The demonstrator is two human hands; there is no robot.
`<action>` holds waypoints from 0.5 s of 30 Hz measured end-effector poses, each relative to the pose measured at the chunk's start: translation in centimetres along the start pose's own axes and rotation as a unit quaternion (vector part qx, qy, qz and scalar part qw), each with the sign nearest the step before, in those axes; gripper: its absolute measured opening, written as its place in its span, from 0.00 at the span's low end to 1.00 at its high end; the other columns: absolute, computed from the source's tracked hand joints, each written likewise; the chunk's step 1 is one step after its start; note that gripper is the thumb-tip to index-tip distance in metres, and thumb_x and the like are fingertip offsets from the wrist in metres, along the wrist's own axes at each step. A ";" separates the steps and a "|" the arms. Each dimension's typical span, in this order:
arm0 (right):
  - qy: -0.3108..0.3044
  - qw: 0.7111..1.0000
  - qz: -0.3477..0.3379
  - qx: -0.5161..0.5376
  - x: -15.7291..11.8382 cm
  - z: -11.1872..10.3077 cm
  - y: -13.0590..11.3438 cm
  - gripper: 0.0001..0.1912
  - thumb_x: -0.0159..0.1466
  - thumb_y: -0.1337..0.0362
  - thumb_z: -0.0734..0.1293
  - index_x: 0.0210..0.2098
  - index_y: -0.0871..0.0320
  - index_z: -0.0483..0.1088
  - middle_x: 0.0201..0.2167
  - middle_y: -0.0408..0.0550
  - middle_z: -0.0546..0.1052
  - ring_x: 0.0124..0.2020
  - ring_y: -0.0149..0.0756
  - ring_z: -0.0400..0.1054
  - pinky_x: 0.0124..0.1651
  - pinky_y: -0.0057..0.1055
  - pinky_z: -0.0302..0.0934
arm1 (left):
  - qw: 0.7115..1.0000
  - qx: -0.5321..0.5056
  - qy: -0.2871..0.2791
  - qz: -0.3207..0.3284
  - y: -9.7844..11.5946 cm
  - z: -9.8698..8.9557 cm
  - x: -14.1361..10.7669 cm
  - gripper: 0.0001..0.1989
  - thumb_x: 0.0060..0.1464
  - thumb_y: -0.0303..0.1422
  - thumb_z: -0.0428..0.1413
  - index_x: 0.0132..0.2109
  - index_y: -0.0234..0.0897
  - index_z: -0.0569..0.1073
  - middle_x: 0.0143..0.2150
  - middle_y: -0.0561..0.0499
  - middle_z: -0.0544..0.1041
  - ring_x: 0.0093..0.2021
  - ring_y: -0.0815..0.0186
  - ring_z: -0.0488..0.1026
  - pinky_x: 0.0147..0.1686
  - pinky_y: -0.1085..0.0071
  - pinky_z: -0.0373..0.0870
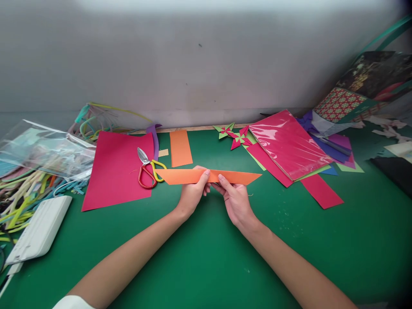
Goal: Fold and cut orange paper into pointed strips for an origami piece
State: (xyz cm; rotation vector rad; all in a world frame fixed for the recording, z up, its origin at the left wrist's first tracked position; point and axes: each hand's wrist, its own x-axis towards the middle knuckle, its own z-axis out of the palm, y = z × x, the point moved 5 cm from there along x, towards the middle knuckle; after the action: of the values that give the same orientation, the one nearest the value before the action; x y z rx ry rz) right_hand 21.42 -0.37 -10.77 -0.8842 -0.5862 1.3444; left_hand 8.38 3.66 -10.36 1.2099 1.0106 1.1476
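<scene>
An orange paper strip (174,176) with slanted ends is stretched level between my hands, a little above the green table. My left hand (193,193) pinches it near the middle, thumb on the front face and fingers behind. Close beside it, my right hand (236,199) grips the strip the same way, thumb in front. Both hands' other fingers are partly hidden behind the paper. Scissors (148,168) with one red and one yellow handle lie just beyond the strip's left end. Farther back rests a flat orange paper rectangle (180,148).
A red paper sheet (119,171) lies under the scissors. Folded red-and-green paper stars (240,139) sit near the wall, beside a plastic-wrapped red paper pack (289,146). Pipe cleaners (19,201) and a white power bank (40,229) occupy the left; a patterned bag (350,103) stands right.
</scene>
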 end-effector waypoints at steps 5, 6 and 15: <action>0.034 0.999 -0.020 -0.014 0.0 -0.2 0.2 0.11 0.62 0.56 0.77 0.39 0.58 0.82 0.41 0.50 0.84 0.46 0.45 0.79 0.57 0.45 0.74 | 1.000 -0.013 0.012 -0.023 -0.4 0.0 0.1 0.13 0.65 0.44 0.59 0.39 0.39 0.71 0.26 0.56 0.72 0.21 0.71 0.69 0.18 0.76 0.63; 0.042 0.999 -0.027 -0.020 0.0 -0.3 0.3 0.12 0.62 0.56 0.78 0.39 0.58 0.82 0.41 0.49 0.84 0.47 0.45 0.79 0.57 0.45 0.74 | 0.999 -0.018 0.015 -0.028 -0.4 0.0 0.1 0.13 0.65 0.44 0.59 0.39 0.39 0.71 0.25 0.56 0.72 0.21 0.71 0.69 0.18 0.76 0.63; 0.090 0.984 -0.084 -0.125 0.0 -1.3 0.3 0.15 0.61 0.53 0.78 0.42 0.56 0.83 0.41 0.49 0.85 0.45 0.47 0.80 0.54 0.45 0.74 | 0.998 -0.056 -0.009 -0.026 0.2 0.2 0.0 0.12 0.65 0.42 0.58 0.40 0.38 0.72 0.26 0.55 0.74 0.22 0.70 0.71 0.19 0.75 0.66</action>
State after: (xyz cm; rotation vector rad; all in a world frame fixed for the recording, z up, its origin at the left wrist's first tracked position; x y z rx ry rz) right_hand 22.33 -0.61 -11.78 -1.1209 -0.6819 1.0395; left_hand 8.61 3.65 -10.16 1.0968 0.9463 1.1352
